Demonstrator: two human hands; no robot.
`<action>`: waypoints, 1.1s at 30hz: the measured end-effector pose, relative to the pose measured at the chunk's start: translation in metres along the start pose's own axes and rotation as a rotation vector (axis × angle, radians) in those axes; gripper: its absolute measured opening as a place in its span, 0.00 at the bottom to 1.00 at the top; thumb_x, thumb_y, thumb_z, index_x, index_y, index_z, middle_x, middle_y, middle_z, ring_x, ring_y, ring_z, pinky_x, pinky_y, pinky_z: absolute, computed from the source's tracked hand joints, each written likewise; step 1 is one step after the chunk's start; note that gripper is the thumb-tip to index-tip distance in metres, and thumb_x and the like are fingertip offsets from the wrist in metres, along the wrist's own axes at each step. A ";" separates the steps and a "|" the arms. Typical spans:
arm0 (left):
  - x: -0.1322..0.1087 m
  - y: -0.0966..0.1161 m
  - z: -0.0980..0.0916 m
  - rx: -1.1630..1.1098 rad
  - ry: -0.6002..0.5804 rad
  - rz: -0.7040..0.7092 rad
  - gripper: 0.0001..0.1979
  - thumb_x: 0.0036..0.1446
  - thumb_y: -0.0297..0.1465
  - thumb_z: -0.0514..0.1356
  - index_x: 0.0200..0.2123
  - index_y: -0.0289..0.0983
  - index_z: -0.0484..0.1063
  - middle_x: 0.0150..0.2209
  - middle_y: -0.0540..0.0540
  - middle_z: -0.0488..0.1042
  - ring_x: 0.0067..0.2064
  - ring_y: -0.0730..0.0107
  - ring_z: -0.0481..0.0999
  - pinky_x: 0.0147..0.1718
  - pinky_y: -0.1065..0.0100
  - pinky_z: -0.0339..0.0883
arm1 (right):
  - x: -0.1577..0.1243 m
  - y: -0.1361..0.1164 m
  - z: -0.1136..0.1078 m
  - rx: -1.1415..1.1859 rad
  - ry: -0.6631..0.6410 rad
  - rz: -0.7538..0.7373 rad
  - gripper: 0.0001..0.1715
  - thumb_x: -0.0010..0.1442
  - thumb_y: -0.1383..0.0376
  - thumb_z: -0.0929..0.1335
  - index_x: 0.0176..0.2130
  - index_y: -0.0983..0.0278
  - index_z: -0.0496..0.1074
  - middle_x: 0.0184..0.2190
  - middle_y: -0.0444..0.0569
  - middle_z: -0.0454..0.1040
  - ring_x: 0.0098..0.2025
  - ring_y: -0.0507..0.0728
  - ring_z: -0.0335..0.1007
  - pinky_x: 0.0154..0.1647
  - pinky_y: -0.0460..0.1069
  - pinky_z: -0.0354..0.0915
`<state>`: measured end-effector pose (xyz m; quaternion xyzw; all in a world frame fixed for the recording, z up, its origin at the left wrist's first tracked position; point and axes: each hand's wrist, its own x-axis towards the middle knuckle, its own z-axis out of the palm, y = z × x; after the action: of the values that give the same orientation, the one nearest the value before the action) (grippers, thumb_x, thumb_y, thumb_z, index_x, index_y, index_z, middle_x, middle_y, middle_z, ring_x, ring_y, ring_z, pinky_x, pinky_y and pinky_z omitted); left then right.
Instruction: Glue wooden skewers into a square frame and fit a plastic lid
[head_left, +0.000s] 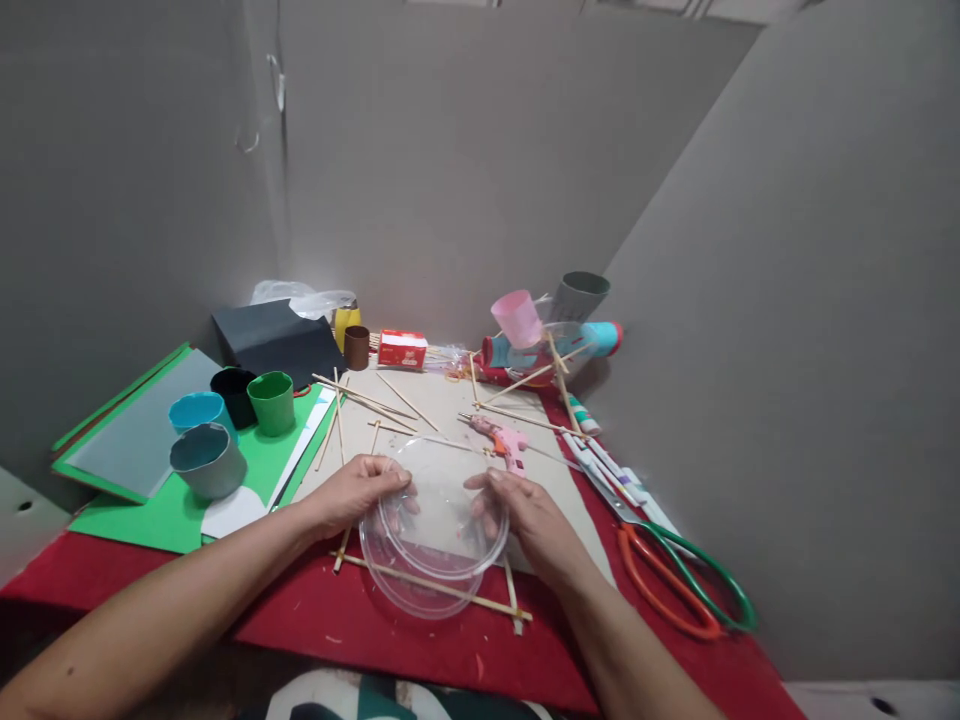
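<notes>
Over the front of the table I hold a clear round plastic lid (442, 565) in both hands. My left hand (367, 490) pinches its left rim, thumb above and fingertips showing through the plastic. On the opposite rim my right hand (525, 510) is closed, with its fingers curled round the edge. A second clear round outline lies lower; whether it is a separate piece I cannot tell. Below the plastic is a frame of thin wooden sticks (427, 580), partly seen through it. A pink glue gun (504, 437) lies just beyond my right hand.
Paper cups (208, 462) stand on green sheets (142, 520) at left. Large scissors (667, 570) and markers (611, 470) lie at right. Loose sticks (364, 400) and a red box (403, 348) are farther back, near a stick structure (559, 370) bearing a pink cup (517, 318).
</notes>
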<state>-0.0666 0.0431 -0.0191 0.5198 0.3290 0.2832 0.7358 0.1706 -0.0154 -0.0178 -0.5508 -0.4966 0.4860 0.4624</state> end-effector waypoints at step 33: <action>0.005 0.002 -0.009 0.015 0.136 0.064 0.18 0.45 0.44 0.65 0.25 0.33 0.72 0.25 0.45 0.77 0.21 0.75 0.67 0.22 0.74 0.59 | 0.058 -0.020 -0.040 -1.452 0.345 -0.047 0.29 0.60 0.55 0.62 0.60 0.57 0.60 0.39 0.52 0.79 0.40 0.64 0.74 0.35 0.50 0.59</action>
<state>-0.0706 0.0531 -0.0205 0.5151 0.3636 0.3390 0.6982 0.2101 0.0426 0.0016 -0.7754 -0.6246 -0.0676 0.0641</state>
